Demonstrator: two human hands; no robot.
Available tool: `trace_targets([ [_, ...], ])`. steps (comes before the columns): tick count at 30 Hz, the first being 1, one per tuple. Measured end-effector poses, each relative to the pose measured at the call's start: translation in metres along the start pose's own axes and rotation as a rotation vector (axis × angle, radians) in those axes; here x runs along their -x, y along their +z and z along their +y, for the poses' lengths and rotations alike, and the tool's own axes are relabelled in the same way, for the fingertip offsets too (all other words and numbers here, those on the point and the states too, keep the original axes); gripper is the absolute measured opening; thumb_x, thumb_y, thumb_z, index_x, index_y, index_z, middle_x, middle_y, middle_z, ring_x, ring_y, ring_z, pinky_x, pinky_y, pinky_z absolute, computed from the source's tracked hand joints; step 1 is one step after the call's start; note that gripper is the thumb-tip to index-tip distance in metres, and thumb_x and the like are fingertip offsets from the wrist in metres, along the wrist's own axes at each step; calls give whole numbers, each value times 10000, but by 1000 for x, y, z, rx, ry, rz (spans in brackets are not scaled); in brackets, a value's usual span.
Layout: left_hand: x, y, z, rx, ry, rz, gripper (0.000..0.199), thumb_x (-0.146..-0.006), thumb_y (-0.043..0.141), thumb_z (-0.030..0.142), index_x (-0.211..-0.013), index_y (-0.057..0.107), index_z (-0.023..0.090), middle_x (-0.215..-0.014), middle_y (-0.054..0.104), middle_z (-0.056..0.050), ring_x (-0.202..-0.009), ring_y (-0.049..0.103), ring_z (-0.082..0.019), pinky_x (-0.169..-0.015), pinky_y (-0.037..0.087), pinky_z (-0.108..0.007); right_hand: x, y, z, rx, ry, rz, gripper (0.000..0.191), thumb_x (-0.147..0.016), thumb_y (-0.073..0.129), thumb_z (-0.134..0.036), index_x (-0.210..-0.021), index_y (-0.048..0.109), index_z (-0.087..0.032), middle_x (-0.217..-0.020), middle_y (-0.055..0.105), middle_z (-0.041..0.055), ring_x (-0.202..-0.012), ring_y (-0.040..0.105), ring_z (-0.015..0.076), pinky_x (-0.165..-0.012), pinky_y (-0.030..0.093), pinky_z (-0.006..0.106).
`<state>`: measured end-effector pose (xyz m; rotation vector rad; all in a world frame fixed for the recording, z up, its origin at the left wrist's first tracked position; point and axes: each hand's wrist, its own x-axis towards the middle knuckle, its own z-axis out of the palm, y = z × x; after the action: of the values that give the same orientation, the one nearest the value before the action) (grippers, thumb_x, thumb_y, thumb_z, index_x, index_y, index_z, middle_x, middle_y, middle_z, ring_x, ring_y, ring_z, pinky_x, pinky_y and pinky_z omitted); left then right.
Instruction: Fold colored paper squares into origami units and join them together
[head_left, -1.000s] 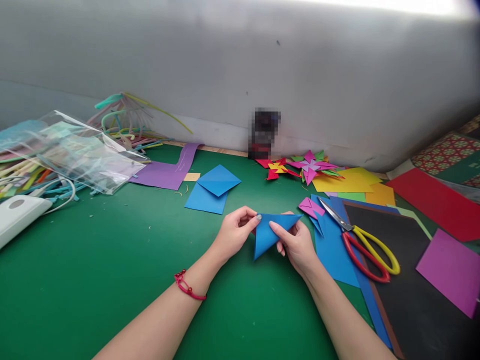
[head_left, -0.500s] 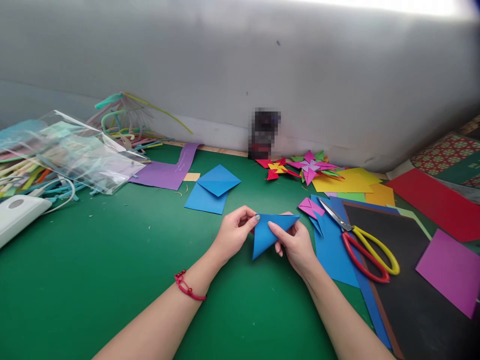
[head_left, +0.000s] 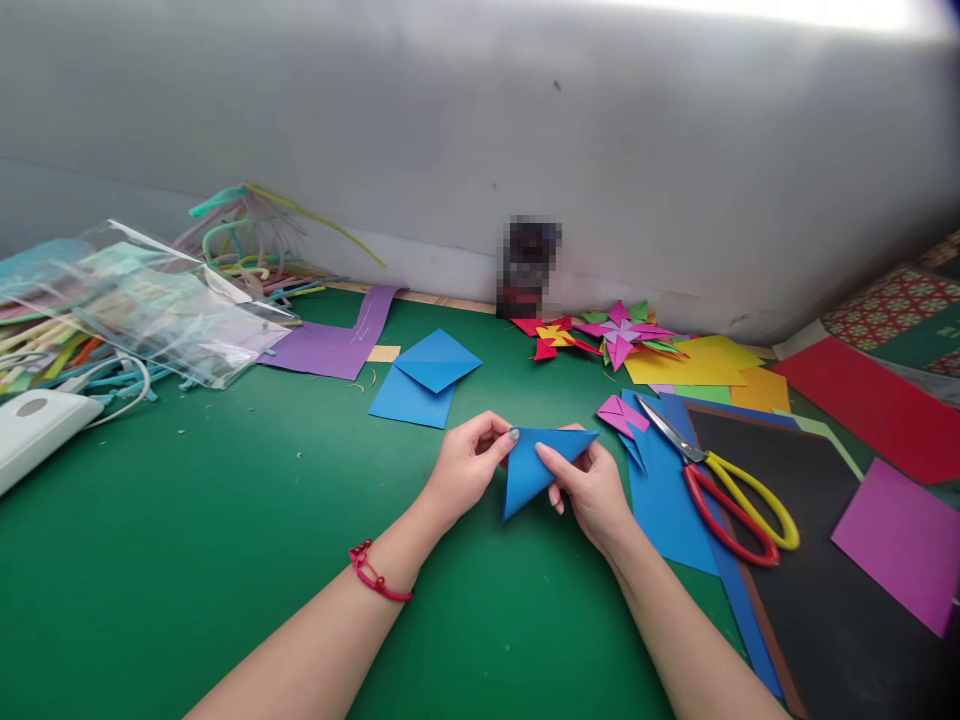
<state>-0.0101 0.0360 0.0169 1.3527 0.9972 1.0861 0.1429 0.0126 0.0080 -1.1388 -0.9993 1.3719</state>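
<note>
A blue paper triangle is held above the green table, its long edge at the top and a point hanging down. My left hand pinches its upper left corner between thumb and fingers. On the right side, my right hand grips it, thumb on the front face and fingers behind. Beyond my left hand, a folded blue paper lies on a flat blue sheet. A small folded pink paper rests close to my right hand.
Scissors with red and yellow handles lie on blue and black sheets. Paper stars and yellow paper are behind. Pipe cleaners, a plastic bag and a white device occupy the left; red paper is right.
</note>
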Motion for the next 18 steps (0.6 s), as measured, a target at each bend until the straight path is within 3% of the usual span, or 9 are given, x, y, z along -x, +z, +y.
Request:
trace_targets([
  [5, -1, -2, -1, -14, 4, 41, 185, -770, 528, 320, -675, 511, 162, -588, 483, 34, -552, 478, -85, -513, 387, -187, -1, 0, 2, -1, 24, -9, 244, -690, 653, -325, -766, 492, -158, -562, 544, -28, -406, 533, 110, -343, 458, 219],
  [15, 0, -2, -1, -55, 16, 53, 186, -768, 521, 327, -678, 518, 164, -575, 479, 33, -537, 463, -89, -511, 382, -196, -2, -2, 3, 143, -11, 70, 244, -656, 688, -319, -685, 509, -156, -471, 543, -30, -365, 529, 124, -372, 454, 236],
  [18, -1, -3, -2, -46, 21, 68, 180, -769, 524, 318, -677, 517, 163, -574, 473, 37, -536, 460, -85, -509, 378, -192, -2, -1, 1, 116, -5, 56, 224, -674, 672, -324, -727, 541, -151, -534, 582, -16, -406, 557, 132, -413, 484, 252],
])
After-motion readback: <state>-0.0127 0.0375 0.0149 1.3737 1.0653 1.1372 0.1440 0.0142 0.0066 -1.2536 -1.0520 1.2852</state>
